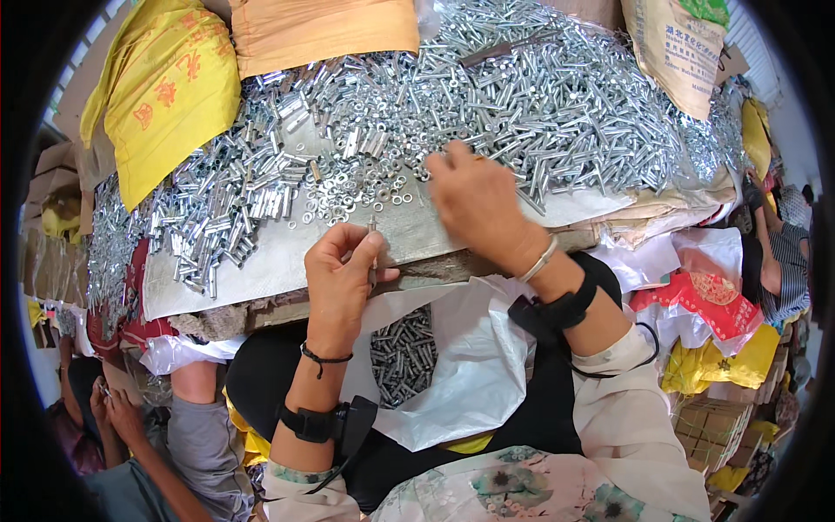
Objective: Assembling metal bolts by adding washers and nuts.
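My left hand (341,265) is closed in a pinch around a small metal bolt (372,224). The bolt stands upright, its top end showing above my thumb and forefinger. Over the near edge of the heap is my right hand (477,198), its fingers bent down and slightly blurred; what they hold, if anything, is hidden. Beside the right fingertips lie loose nuts (419,143). Flat washers (350,193) are scattered between the two hands. A white plastic bag (474,357) sits open in my lap, with many bolts (404,358) inside.
Heaped metal sleeves and bolts (565,113) cover most of the table, whose pale sheet (287,261) shows along the front. A yellow sack (178,96), an orange sack (322,35) and a beige sack (674,52) lie over the heap. Another person's hands (117,413) are at lower left.
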`<state>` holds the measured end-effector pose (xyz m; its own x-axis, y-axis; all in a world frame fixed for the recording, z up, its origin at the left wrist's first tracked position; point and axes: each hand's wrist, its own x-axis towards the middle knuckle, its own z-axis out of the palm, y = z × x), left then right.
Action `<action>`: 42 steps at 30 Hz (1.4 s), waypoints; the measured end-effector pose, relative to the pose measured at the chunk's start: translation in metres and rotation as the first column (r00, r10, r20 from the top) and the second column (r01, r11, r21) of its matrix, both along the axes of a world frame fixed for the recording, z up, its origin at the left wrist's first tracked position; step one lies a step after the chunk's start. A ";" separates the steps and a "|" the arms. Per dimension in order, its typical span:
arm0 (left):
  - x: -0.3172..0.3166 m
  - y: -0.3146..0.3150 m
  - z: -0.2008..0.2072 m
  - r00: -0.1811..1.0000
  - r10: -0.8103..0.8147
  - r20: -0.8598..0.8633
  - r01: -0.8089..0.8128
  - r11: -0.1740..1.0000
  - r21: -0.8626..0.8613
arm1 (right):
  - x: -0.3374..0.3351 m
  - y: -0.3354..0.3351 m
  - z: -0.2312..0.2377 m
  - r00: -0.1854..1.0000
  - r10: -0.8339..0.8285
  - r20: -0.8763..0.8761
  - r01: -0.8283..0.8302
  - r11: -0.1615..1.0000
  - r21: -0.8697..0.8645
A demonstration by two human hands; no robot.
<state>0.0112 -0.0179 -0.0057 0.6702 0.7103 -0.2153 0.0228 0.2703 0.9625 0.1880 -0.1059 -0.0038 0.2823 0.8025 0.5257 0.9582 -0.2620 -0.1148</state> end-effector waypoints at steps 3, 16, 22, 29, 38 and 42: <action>0.002 0.000 -0.003 1.000 0.016 0.013 -0.016 1.000 -0.005 | 0.017 -0.002 -0.009 0.993 -0.082 -0.084 0.071 0.988 -0.136; 0.006 -0.002 0.000 0.996 -0.093 -0.004 0.092 0.993 -0.077 | -0.003 0.011 -0.013 0.729 0.367 -0.578 -0.290 0.930 0.224; 0.000 0.005 -0.001 0.981 -0.189 0.055 0.195 0.966 -0.167 | -0.007 0.009 -0.004 0.315 0.428 -0.847 -0.376 0.876 0.303; -0.005 0.009 0.000 0.972 -0.214 0.100 0.233 0.932 -0.277 | -0.007 0.009 -0.004 0.210 0.419 -0.883 -0.387 0.865 0.319; -0.009 -0.001 0.004 0.978 -0.171 0.123 0.168 0.985 0.036 | -0.023 0.016 0.003 0.612 0.362 -0.703 -0.357 0.920 0.163; -0.006 0.004 -0.001 0.978 -0.026 0.207 -0.014 0.982 0.189 | -0.083 -0.009 0.016 0.714 0.624 -0.317 -0.513 0.775 0.370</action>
<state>0.0054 -0.0135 -0.0065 0.6902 0.7206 0.0664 -0.1820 0.0840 0.9797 0.1048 -0.1144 0.0127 0.0409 0.7442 0.6667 0.7640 0.4067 -0.5008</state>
